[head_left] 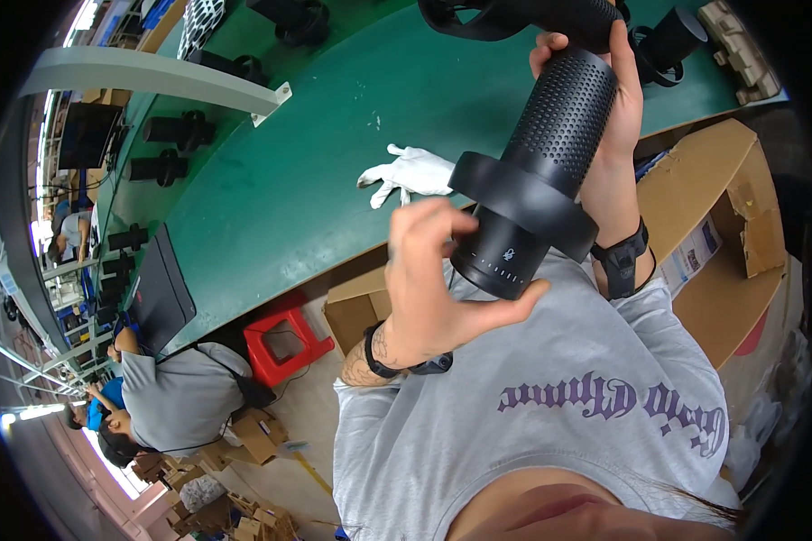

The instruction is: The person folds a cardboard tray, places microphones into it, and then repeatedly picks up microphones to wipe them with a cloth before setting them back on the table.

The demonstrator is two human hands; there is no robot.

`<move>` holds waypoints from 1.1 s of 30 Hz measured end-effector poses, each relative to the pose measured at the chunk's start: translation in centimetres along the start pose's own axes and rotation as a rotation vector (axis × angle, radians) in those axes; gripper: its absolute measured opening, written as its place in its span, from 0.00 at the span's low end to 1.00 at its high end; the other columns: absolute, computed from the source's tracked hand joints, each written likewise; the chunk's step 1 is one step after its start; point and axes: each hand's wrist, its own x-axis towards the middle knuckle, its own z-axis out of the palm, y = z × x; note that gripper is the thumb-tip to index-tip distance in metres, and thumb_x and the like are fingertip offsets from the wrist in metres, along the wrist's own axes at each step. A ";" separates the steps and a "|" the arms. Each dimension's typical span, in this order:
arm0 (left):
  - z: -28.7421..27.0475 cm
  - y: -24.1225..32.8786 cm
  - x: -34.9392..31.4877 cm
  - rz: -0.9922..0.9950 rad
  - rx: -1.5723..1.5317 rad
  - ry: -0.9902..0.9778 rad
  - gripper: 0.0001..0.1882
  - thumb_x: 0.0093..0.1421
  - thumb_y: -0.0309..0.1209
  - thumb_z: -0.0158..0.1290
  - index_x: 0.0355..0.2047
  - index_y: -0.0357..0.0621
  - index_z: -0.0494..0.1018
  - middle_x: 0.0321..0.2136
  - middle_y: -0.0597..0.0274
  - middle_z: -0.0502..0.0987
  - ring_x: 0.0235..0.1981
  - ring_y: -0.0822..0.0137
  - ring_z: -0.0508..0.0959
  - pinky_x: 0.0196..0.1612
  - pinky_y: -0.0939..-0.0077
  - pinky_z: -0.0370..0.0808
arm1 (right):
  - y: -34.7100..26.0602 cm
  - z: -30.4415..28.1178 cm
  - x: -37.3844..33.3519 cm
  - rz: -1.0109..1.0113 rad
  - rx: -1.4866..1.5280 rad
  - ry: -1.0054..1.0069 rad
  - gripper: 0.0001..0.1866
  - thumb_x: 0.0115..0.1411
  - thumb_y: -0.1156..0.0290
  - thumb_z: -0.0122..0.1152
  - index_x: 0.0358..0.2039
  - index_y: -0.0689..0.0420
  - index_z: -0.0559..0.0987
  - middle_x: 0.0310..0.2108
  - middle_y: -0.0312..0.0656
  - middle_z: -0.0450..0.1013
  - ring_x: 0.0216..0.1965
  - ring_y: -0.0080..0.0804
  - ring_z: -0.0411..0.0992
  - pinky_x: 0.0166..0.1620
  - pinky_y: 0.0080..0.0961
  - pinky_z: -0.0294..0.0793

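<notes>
A black cylindrical microphone (561, 122) with a perforated mesh and a wide smooth collar is tilted in front of my chest. My right hand (618, 122) is closed round its mesh end from behind, with part of the grip hidden. My left hand (429, 279) curls about the opposite end, its thumb by the bottom rim and its fingers, slightly blurred, at the side below the collar. Beyond the mesh end, against my right fingertips, is another black perforated piece with a curved part (483, 20); whether I hold it too is unclear. A white glove (410, 173) lies on the green table (307, 153).
More black microphones (672, 41) stand or lie along the table. A grey metal post (153, 72) rises from it. To my right is an open cardboard box (704, 189); a red stool (284, 347) stands to the left. A co-worker in grey (176, 397) sits farther left by a black mat (164, 293).
</notes>
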 end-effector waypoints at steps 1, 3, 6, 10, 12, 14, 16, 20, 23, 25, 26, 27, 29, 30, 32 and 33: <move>0.3 -0.1 0.0 -0.001 0.004 0.002 0.40 0.33 0.37 0.73 0.43 0.38 0.62 0.35 0.55 0.69 0.30 0.63 0.73 0.31 0.72 0.72 | 0.5 1.1 0.4 0.003 0.003 -0.002 0.19 0.64 0.57 0.50 0.53 0.52 0.71 0.42 0.43 0.70 0.38 0.28 0.70 0.48 0.23 0.72; 0.7 -0.6 0.0 -0.295 -0.211 -0.074 0.42 0.35 0.35 0.71 0.46 0.35 0.57 0.37 0.52 0.69 0.32 0.60 0.75 0.35 0.69 0.74 | 1.3 2.8 1.5 -0.155 -0.222 0.142 0.23 0.65 0.57 0.49 0.59 0.46 0.62 0.39 0.42 0.71 0.30 0.28 0.72 0.36 0.24 0.76; -0.1 -1.0 0.7 -0.463 -0.216 -0.158 0.37 0.41 0.32 0.66 0.47 0.33 0.57 0.35 0.47 0.74 0.37 0.58 0.78 0.38 0.69 0.74 | 1.5 3.5 3.7 -0.315 -0.516 0.109 0.25 0.67 0.57 0.45 0.62 0.45 0.56 0.38 0.41 0.71 0.28 0.29 0.74 0.31 0.25 0.78; -0.3 -1.5 0.8 -0.422 -0.046 0.099 0.34 0.41 0.33 0.65 0.46 0.31 0.61 0.31 0.49 0.76 0.30 0.59 0.80 0.32 0.70 0.75 | -1.1 6.0 6.2 -0.395 -1.112 0.189 0.24 0.64 0.63 0.49 0.59 0.51 0.60 0.38 0.41 0.71 0.27 0.27 0.75 0.31 0.23 0.76; -1.0 -2.2 0.5 -0.275 0.164 0.340 0.37 0.40 0.32 0.65 0.48 0.28 0.60 0.28 0.52 0.77 0.26 0.60 0.80 0.28 0.73 0.75 | -0.9 7.0 7.0 -0.244 -1.399 0.319 0.22 0.63 0.66 0.52 0.57 0.52 0.63 0.38 0.41 0.72 0.26 0.26 0.75 0.30 0.20 0.75; -1.8 -1.9 0.6 -0.317 0.204 0.422 0.38 0.40 0.33 0.66 0.48 0.28 0.60 0.29 0.52 0.77 0.26 0.60 0.80 0.29 0.73 0.75 | -2.7 3.6 8.3 -0.144 -1.509 0.107 0.26 0.58 0.63 0.58 0.55 0.57 0.64 0.46 0.50 0.66 0.30 0.39 0.74 0.34 0.32 0.74; -2.2 -1.4 1.0 -0.332 0.223 0.495 0.40 0.40 0.33 0.67 0.49 0.29 0.59 0.30 0.50 0.76 0.27 0.60 0.80 0.29 0.72 0.76 | -5.1 -3.6 9.8 -0.096 -1.774 0.039 0.22 0.62 0.57 0.55 0.56 0.42 0.70 0.44 0.39 0.69 0.35 0.22 0.69 0.39 0.18 0.72; -2.8 -1.2 0.6 -0.286 0.348 0.523 0.39 0.41 0.34 0.66 0.49 0.30 0.58 0.31 0.49 0.76 0.27 0.58 0.80 0.30 0.71 0.76 | -5.4 -4.8 10.4 -0.099 -2.136 -0.023 0.24 0.60 0.56 0.56 0.58 0.36 0.68 0.50 0.41 0.67 0.35 0.26 0.72 0.37 0.18 0.72; -2.9 -1.5 0.4 -0.339 0.305 0.560 0.40 0.41 0.34 0.66 0.50 0.30 0.58 0.33 0.49 0.75 0.28 0.58 0.80 0.30 0.70 0.76 | -4.4 -3.6 10.3 -0.435 -2.621 -0.099 0.26 0.60 0.54 0.56 0.59 0.34 0.66 0.52 0.47 0.66 0.42 0.38 0.73 0.41 0.26 0.73; -3.2 -1.6 0.6 -0.365 0.296 0.578 0.40 0.41 0.35 0.66 0.50 0.30 0.58 0.33 0.49 0.75 0.28 0.58 0.80 0.31 0.71 0.76 | -4.6 -3.6 10.9 -0.356 -2.641 -0.070 0.27 0.59 0.51 0.55 0.60 0.33 0.65 0.54 0.50 0.65 0.50 0.49 0.68 0.47 0.36 0.71; -3.5 -1.7 0.6 -0.392 0.294 0.602 0.41 0.41 0.35 0.67 0.51 0.30 0.57 0.34 0.49 0.75 0.29 0.59 0.80 0.32 0.72 0.75 | -4.5 -4.2 11.3 -0.559 -2.693 -0.113 0.26 0.60 0.51 0.54 0.59 0.34 0.65 0.54 0.50 0.65 0.52 0.50 0.67 0.50 0.38 0.69; -3.9 -2.0 0.4 -0.412 0.279 0.644 0.41 0.42 0.35 0.67 0.51 0.30 0.57 0.35 0.51 0.75 0.31 0.64 0.78 0.35 0.75 0.74 | -4.0 -4.0 11.4 -0.772 -2.731 -0.167 0.26 0.60 0.51 0.53 0.59 0.35 0.65 0.54 0.49 0.65 0.54 0.52 0.65 0.52 0.40 0.67; -5.1 -2.5 0.0 -0.453 0.131 0.714 0.38 0.44 0.32 0.65 0.52 0.31 0.57 0.38 0.52 0.74 0.35 0.67 0.77 0.38 0.77 0.73 | -3.2 -3.4 10.5 -0.891 -2.657 -0.195 0.24 0.60 0.54 0.55 0.57 0.38 0.68 0.53 0.48 0.66 0.54 0.51 0.65 0.52 0.40 0.66; -5.6 -2.8 -0.3 -0.495 0.006 0.761 0.37 0.46 0.30 0.64 0.51 0.31 0.57 0.39 0.53 0.73 0.36 0.68 0.76 0.38 0.78 0.73 | -1.9 -2.0 9.9 -1.005 -2.564 -0.232 0.21 0.59 0.58 0.57 0.54 0.42 0.71 0.52 0.48 0.68 0.54 0.51 0.65 0.52 0.39 0.66; -6.7 -4.1 -1.9 -0.491 -0.056 0.824 0.30 0.51 0.25 0.59 0.52 0.33 0.58 0.42 0.52 0.70 0.39 0.67 0.74 0.38 0.76 0.74 | 1.8 0.2 7.7 -0.899 -2.289 -0.398 0.14 0.55 0.69 0.61 0.43 0.53 0.79 0.47 0.45 0.71 0.52 0.46 0.67 0.52 0.34 0.66; -6.9 -4.4 -2.0 -0.492 -0.063 0.835 0.30 0.51 0.25 0.59 0.52 0.33 0.58 0.42 0.52 0.70 0.39 0.67 0.74 0.38 0.76 0.74 | 3.6 0.7 6.0 -0.526 -2.019 -0.484 0.10 0.54 0.73 0.61 0.38 0.58 0.80 0.43 0.44 0.73 0.49 0.41 0.69 0.52 0.32 0.66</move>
